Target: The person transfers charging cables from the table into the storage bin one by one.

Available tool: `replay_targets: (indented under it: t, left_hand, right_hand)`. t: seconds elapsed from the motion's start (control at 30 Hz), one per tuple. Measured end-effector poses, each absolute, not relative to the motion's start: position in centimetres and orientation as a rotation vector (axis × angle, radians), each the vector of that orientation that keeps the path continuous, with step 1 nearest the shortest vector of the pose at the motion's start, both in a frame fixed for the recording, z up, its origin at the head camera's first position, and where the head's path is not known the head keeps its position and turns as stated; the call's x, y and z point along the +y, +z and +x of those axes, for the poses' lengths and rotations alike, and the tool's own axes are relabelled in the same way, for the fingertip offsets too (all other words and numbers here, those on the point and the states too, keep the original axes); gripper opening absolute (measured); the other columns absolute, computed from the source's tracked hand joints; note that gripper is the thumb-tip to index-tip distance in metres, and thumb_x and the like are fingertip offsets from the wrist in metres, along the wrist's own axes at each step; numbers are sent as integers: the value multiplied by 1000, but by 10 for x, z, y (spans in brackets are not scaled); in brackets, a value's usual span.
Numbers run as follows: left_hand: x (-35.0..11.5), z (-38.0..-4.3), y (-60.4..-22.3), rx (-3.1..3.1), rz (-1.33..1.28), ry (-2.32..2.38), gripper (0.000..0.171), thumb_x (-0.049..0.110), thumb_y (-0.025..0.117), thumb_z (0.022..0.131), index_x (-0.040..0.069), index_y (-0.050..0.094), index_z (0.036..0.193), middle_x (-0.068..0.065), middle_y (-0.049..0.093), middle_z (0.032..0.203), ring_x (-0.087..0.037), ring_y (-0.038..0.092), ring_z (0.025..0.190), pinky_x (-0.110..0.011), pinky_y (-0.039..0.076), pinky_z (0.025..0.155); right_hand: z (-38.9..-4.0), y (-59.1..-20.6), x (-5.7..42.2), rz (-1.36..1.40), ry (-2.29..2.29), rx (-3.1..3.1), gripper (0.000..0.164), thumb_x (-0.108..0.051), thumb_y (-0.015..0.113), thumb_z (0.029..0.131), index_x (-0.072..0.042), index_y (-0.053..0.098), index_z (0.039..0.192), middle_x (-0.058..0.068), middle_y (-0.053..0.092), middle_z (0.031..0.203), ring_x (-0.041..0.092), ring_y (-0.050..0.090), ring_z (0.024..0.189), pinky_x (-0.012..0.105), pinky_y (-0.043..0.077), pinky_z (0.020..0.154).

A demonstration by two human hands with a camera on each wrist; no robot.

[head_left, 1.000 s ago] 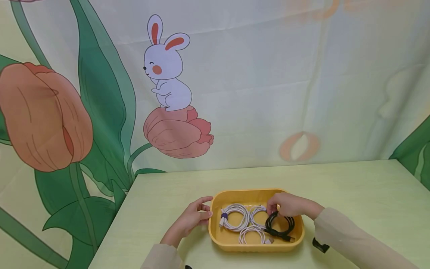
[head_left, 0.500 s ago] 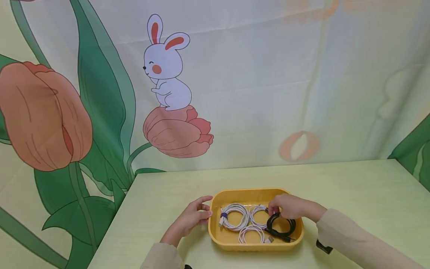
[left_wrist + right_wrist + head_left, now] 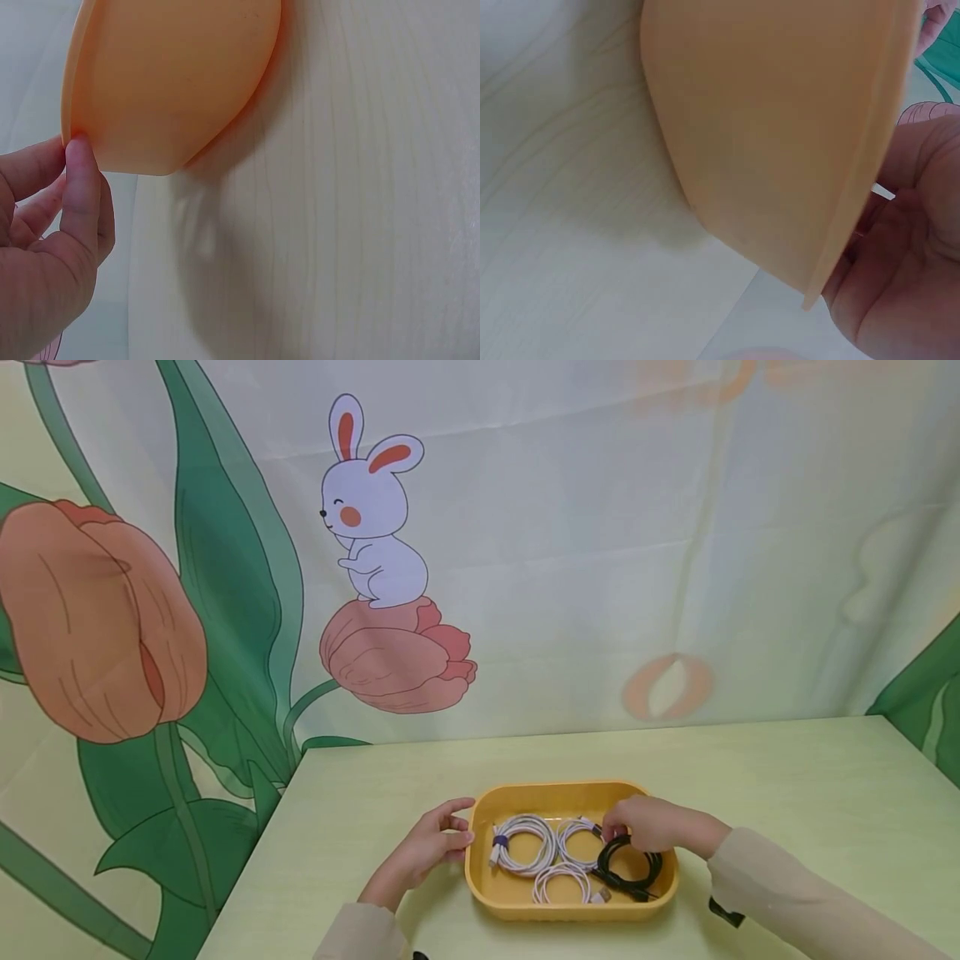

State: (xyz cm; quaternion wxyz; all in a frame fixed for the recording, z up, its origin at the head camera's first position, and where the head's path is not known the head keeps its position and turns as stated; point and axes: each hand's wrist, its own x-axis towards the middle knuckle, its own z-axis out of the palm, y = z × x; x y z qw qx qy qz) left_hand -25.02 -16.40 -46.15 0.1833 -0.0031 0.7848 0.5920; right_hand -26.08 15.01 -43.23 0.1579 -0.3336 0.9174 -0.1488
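Note:
A yellow tray (image 3: 525,912) holds a black coiled cable (image 3: 654,875) at its right end. My right hand (image 3: 648,822) reaches over the tray's far right rim, fingers bent down, pinching the far side of the black coil; its fingertips are partly hidden. In the right wrist view the tray wall covers the cable. My left hand (image 3: 435,839) is at the tray's left end, thumb and fingertips holding the rim, as the left wrist view shows with the thumb (image 3: 81,180) against the outer wall.
Three white coiled cables lie in the tray: a thick one (image 3: 553,847) with a purple tie, a smaller one (image 3: 562,843) beside it and a thin one (image 3: 542,878) in front. The pale table (image 3: 795,802) meets a printed cloth (image 3: 555,610) behind.
My right hand and the black cable have shifted slightly to the right within the tray. The left hand stays at the left rim, and the white cables lie as before.

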Motion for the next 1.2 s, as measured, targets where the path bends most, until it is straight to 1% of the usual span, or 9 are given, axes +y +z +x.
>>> replay_targets:
  t: [0.17,0.27,0.4,0.5,0.63,0.87,0.93,1.03,1.2]
  left_hand:
    - [-164,-249,-461,2213,3,1673,51,2,55,84,8,38,132,-8,46,95,-13,51,75,-27,51,67]
    - [-164,-249,-460,2213,7,1672,51,2,55,84,8,38,132,-8,46,95,-13,51,75,-27,51,67]
    - [-164,-249,-460,2208,7,1673,51,2,55,84,8,38,132,-8,47,95,-13,51,74,-27,51,67]
    - [-164,-250,-462,2203,4,1673,50,1,54,84,7,38,131,-8,47,95,-13,51,74,-28,51,68]
    - [-164,-251,-462,2205,-2,1670,50,0,54,84,6,38,131,-8,46,94,-13,50,74,-29,51,69]
    - [-162,-247,-455,2210,-14,1672,49,0,54,84,7,39,131,-8,46,94,-13,50,74,-31,51,71]
    - [-160,-242,-446,2211,-15,1673,48,-1,53,85,6,39,131,-8,46,94,-13,50,74,-31,51,72]
    - [-158,-240,-442,2213,-18,1672,48,-1,52,85,5,39,130,-8,46,93,-13,50,73,-30,51,70]
    - [-163,-250,-461,2207,-11,1678,50,0,54,84,7,38,131,-6,46,93,-12,50,73,-27,51,66]
  right_hand:
    - [-260,-432,150,-935,-416,2605,38,16,50,65,-14,64,84,-6,54,73,8,44,66,23,40,63]
    - [-258,-431,149,-880,-411,2590,33,11,56,66,-14,64,85,-6,57,75,10,47,70,26,43,66]
    - [-255,-431,148,-784,-415,2556,27,-1,67,67,-16,64,89,-7,61,84,10,50,77,31,44,75]
    - [-253,-430,148,-776,-399,2541,28,-8,71,66,-17,63,91,-8,62,89,10,51,81,32,44,79]
    - [-250,-430,149,-810,-347,2558,28,-15,72,65,-17,63,92,-7,62,91,11,53,83,33,44,80]
    - [-245,-429,149,-826,-245,2611,40,-25,73,68,-12,62,104,0,62,102,17,56,94,37,43,84]
    - [-243,-429,149,-842,-201,2622,41,-28,73,68,-13,61,105,-1,62,101,18,56,93,37,44,83]
    - [-242,-428,149,-873,-150,2633,36,-31,72,68,-15,61,99,-2,61,94,15,56,86,36,45,77]
    - [-242,-431,149,-913,-121,2652,26,-32,72,68,-18,60,87,-6,59,82,9,51,73,32,44,68]
